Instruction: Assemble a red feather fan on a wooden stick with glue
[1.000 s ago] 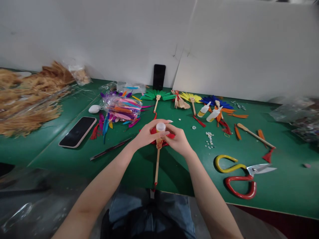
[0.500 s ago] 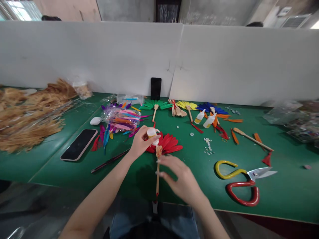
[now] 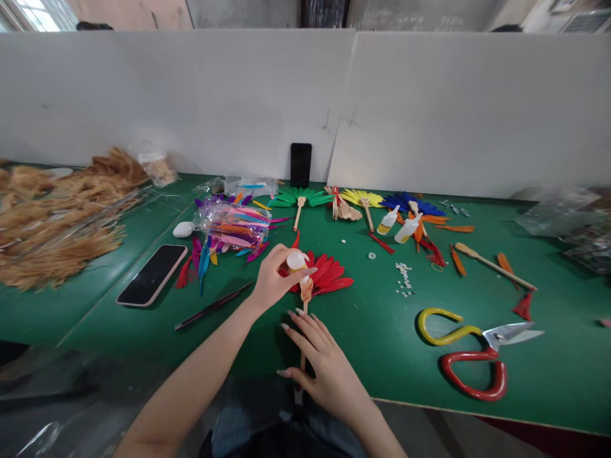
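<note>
My left hand is closed around a small glue bottle, tipped with its nozzle down over the head of a red feather fan. The fan lies on the green table, its wooden handle pointing toward me. Over that handle lies my right hand, open, with fingers stretched out and the thumb apart. Part of the handle is hidden beneath it. Two more glue bottles lean beyond, near small white beads.
Large scissors lie to the right, a phone and dark tweezers-like tool to the left. Green, yellow and blue feather fans line the back before a white partition. Bagged feathers and tan fibre sit leftward.
My right hand has come down and toward me, from hovering beside the fan's handle to lying over it. My left hand keeps the glue bottle at the fan's head. The view has shifted slightly.
</note>
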`<state>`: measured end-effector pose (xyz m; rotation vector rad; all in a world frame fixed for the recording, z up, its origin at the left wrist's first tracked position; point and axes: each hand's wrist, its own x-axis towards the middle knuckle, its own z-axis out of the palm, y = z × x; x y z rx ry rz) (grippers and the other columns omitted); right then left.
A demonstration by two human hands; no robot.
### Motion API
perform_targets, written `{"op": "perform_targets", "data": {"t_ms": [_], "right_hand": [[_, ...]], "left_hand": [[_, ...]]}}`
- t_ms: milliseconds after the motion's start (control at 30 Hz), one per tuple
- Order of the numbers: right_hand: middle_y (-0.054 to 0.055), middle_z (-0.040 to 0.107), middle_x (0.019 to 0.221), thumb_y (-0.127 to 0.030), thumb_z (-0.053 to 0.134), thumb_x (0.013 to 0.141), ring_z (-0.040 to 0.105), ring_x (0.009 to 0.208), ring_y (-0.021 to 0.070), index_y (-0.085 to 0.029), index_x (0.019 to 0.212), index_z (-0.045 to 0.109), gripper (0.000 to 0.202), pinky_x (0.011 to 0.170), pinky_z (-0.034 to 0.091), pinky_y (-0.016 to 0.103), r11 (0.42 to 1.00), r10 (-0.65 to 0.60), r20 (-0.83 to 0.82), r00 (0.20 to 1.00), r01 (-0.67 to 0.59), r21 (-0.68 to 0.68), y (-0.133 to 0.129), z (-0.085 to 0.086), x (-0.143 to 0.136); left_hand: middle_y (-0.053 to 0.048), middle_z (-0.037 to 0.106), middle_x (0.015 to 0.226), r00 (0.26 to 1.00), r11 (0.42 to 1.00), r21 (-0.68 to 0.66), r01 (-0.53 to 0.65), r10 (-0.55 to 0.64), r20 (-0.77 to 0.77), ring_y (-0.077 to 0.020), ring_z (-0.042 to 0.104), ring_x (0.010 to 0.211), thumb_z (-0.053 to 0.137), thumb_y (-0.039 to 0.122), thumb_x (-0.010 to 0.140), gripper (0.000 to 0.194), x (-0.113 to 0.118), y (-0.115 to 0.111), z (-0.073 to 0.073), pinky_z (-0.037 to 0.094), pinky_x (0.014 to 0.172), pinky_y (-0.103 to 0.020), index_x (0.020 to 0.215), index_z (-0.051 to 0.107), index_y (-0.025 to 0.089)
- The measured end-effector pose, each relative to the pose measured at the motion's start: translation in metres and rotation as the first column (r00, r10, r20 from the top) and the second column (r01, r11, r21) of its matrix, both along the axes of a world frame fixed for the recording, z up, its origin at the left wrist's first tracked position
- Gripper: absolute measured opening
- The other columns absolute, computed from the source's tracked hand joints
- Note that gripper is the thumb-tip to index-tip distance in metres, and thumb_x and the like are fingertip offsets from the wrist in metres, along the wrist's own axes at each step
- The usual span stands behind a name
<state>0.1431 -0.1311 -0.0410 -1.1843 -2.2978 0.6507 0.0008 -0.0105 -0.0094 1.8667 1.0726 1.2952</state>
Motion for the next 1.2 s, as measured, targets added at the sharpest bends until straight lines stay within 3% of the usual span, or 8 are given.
{"op": "perform_targets", "data": {"t_ms": [367, 567, 700, 1200], "right_hand": [[0.011, 0.040, 0.140, -0.037, 0.059, 0.081, 0.030, 0.132, 0.0271, -0.018, 0.132, 0.044, 0.056, 0.105, 0.033, 0.050, 1.000, -0.004, -0.025, 1.000, 0.003, -0.003, -0.0010, -0.0022, -0.0003], [0.013, 0.041, 0.139, -0.039, 0.058, 0.082, 0.030, 0.132, 0.0271, -0.014, 0.129, 0.046, 0.054, 0.106, 0.033, 0.050, 1.000, 0.003, -0.012, 1.000, -0.003, 0.006, -0.0014, -0.0007, -0.0006], [0.012, 0.042, 0.138, -0.037, 0.058, 0.082, 0.030, 0.132, 0.0270, -0.016, 0.129, 0.047, 0.053, 0.105, 0.034, 0.050, 1.000, -0.004, -0.025, 1.000, 0.005, 0.019, -0.0014, -0.0013, -0.0006], [0.012, 0.043, 0.138, -0.039, 0.058, 0.082, 0.030, 0.132, 0.0269, -0.017, 0.130, 0.046, 0.054, 0.105, 0.033, 0.049, 1.000, -0.003, -0.036, 0.999, 0.004, 0.015, -0.0011, -0.0032, 0.0001]], "left_hand": [[-0.001, 0.049, 0.080, 0.993, 0.994, -0.032, 0.108, -0.109, -0.045, -0.0132, 0.051, 0.069, 0.069, 0.041, 0.070, 0.030, 0.0051, -0.0027, -0.0017, 0.044, 0.060, -0.024, 0.090, 0.064, 0.019], [-0.001, 0.050, 0.078, 0.999, 1.000, -0.002, 0.012, -0.012, -0.043, -0.0131, 0.052, 0.067, 0.071, 0.040, 0.069, 0.028, 0.0027, -0.0002, -0.0020, 0.043, 0.057, -0.024, 0.086, 0.063, 0.019], [-0.001, 0.052, 0.076, 0.995, 0.998, -0.020, 0.063, -0.065, -0.074, -0.0126, 0.051, 0.065, 0.068, 0.042, 0.071, 0.028, 0.0033, -0.0009, -0.0016, 0.042, 0.056, -0.023, 0.086, 0.062, 0.019], [0.000, 0.054, 0.075, 0.996, 1.000, -0.013, 0.026, -0.027, -0.090, -0.0136, 0.051, 0.065, 0.069, 0.042, 0.070, 0.029, 0.0034, -0.0013, -0.0012, 0.042, 0.058, -0.024, 0.086, 0.062, 0.019]]}}
